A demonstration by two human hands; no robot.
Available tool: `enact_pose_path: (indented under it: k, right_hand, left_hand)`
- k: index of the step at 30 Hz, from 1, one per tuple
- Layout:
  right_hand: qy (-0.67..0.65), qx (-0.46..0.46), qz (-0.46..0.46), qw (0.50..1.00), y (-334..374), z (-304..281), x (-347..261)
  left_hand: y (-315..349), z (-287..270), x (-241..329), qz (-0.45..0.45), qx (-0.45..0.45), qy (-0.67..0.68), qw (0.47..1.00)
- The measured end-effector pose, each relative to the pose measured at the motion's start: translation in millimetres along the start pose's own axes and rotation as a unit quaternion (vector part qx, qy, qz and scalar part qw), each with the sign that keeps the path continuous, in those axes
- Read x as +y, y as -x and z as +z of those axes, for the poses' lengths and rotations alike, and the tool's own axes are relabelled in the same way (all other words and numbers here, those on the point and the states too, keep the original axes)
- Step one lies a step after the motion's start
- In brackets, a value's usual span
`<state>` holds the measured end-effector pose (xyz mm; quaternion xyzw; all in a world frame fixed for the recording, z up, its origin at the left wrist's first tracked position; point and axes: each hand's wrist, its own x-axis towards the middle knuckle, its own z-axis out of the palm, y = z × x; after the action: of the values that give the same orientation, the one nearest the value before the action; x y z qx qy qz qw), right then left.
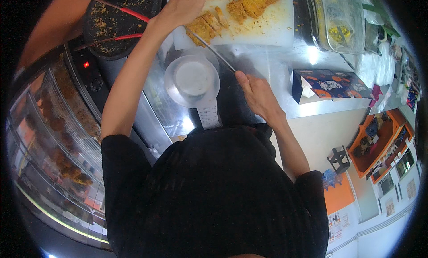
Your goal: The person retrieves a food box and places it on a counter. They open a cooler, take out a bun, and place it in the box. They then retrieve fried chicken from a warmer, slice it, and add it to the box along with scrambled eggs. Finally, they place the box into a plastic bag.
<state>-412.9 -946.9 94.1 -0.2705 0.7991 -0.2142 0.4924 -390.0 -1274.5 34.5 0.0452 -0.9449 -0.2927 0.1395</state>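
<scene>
My right hand (pixel 261 93) is closed around the handle end of a knife (pixel 218 55), whose blade runs up and left to a sliced piece of breaded, fried cutlet (pixel 204 30). That cutlet lies on the left side of a white cutting board (pixel 267 35). My left hand (pixel 185 8) reaches over the board's left edge above the cutlet, its visible fingers stretched out. The upper frame edge cuts off the fingertips. Farther right on the board is another sliced cutlet (pixel 256 2), with crumbs scattered around.
A round translucent bowl (pixel 191 79) stands before the board, beside a paper slip (pixel 208 116). Red-handled tongs (pixel 133 14) rest across a dark, crumb-covered pan (pixel 111 24) at left. A glass food display (pixel 58 137) stands below. To the right are a printed box (pixel 332 85) and a clear container (pixel 341 19).
</scene>
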Motion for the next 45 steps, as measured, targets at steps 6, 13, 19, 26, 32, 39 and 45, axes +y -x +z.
enact_pose_path:
  k: [6,13,19,26,32,39,45]
  right_hand:
    - [0.038,0.022,-0.007,0.999,-7,5,3]
    - [-0.022,0.030,0.020,0.999,-6,-2,-7]
    - [-0.034,0.035,0.032,0.998,-35,2,-21]
    - [-0.012,0.070,0.007,0.997,-41,5,-22]
    - [0.036,0.087,0.006,0.995,-57,15,-19]
    - [0.061,0.108,-0.025,0.992,-59,24,-7]
    - [0.013,0.068,-0.029,0.997,-62,15,-10]
  left_hand:
    - [8,2,-7,-0.008,0.001,-0.008,1.000]
    - [-13,9,-2,-0.005,-0.002,0.001,1.000]
    - [-28,13,-5,-0.011,-0.006,0.007,1.000]
    - [-28,13,-12,-0.030,0.003,0.005,1.000]
    - [-17,17,-15,-0.041,0.007,0.005,0.999]
    - [-18,13,-7,-0.049,0.014,-0.007,0.999]
    - [-19,3,11,-0.052,0.013,-0.024,0.998]
